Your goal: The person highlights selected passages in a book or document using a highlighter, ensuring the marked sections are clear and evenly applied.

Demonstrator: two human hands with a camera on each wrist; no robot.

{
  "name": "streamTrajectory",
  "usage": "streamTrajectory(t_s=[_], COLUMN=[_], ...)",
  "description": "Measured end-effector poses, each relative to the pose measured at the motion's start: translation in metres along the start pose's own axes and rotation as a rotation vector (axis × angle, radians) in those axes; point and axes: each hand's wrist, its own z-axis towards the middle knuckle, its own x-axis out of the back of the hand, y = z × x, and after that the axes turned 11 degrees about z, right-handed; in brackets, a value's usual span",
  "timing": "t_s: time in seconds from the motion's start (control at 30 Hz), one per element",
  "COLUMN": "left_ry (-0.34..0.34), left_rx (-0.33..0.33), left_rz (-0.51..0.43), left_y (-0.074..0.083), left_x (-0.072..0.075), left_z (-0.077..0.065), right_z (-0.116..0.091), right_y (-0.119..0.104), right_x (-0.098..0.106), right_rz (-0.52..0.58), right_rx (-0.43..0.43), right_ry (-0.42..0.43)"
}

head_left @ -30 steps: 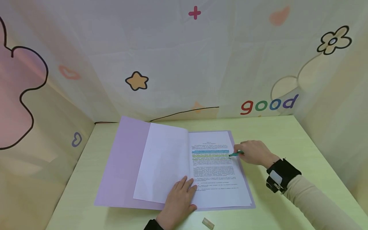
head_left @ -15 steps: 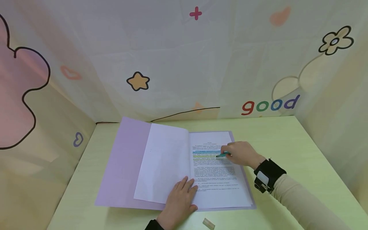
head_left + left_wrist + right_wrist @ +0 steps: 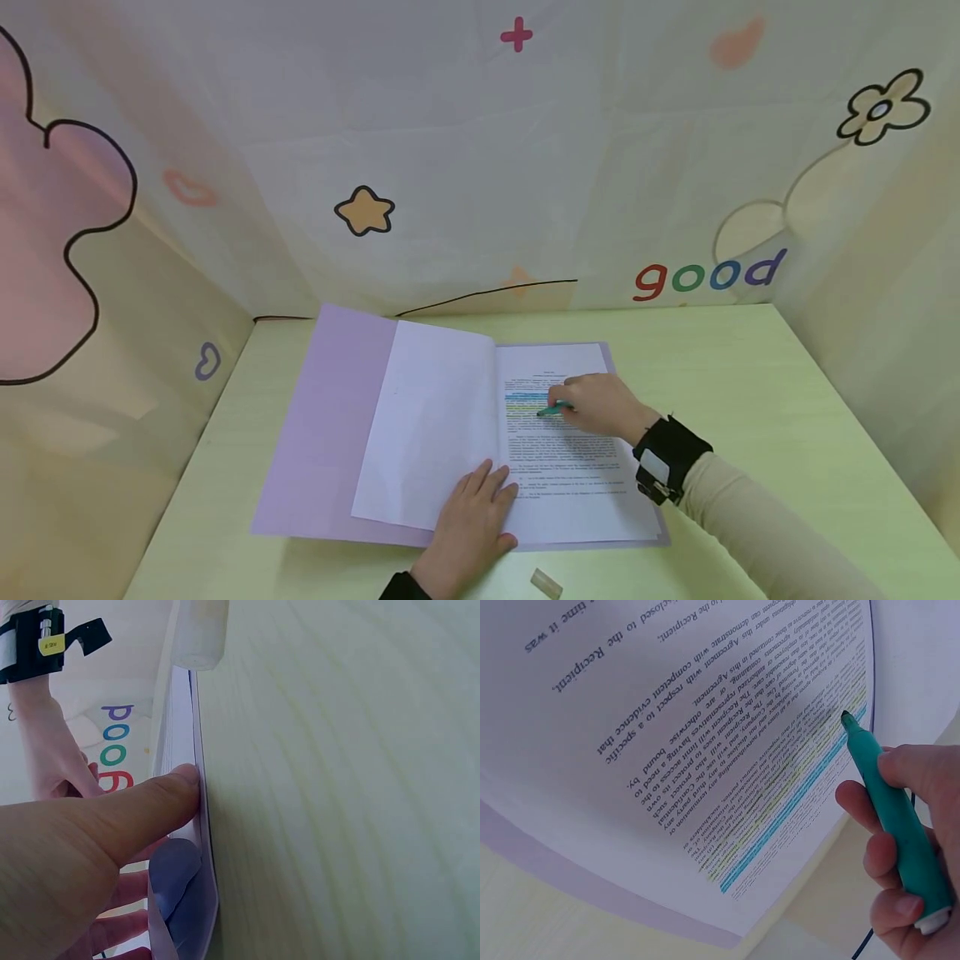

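A purple folder (image 3: pixel 322 425) lies open with a stack of white sheets in it. Its right page (image 3: pixel 577 521) carries printed text with blue and yellow highlighted lines (image 3: pixel 795 802). My right hand (image 3: pixel 600 404) grips a teal highlighter (image 3: pixel 896 810), uncapped, its dark tip close over the yellow lines near the page's inner side. My left hand (image 3: pixel 468 521) rests with fingers spread on the lower part of the fold between the two pages. In the left wrist view, the thumb (image 3: pixel 161 802) lies along the bottom edge of the sheets.
A small translucent cylindrical piece (image 3: pixel 547 583) lies on the table just below the folder. The pale wood-grain table (image 3: pixel 750 375) is bordered by a light curtain (image 3: pixel 450 125) with printed stars, flowers and the word "good".
My right hand has moved left across the page with the highlighter, from the text's right margin towards its left side. My left hand stays in place on the pages.
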Motion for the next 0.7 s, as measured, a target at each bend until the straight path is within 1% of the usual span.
streamTrajectory(t_s=[0.2, 0.47, 0.7], left_ry=[0.0, -0.003, -0.012], left_rx=[0.002, 0.003, -0.004], left_rz=[0.001, 0.0, 0.01], left_y=[0.0, 0.0, 0.0], left_x=[0.001, 0.002, 0.002], left_z=[0.001, 0.001, 0.001], right_z=[0.004, 0.01, 0.015], right_y=[-0.007, -0.016, -0.023], right_x=[-0.003, -0.006, -0.007], right_rz=[0.012, 0.011, 0.025], right_rx=[0.02, 0.061, 0.056], right_ry=[0.001, 0.026, 0.017])
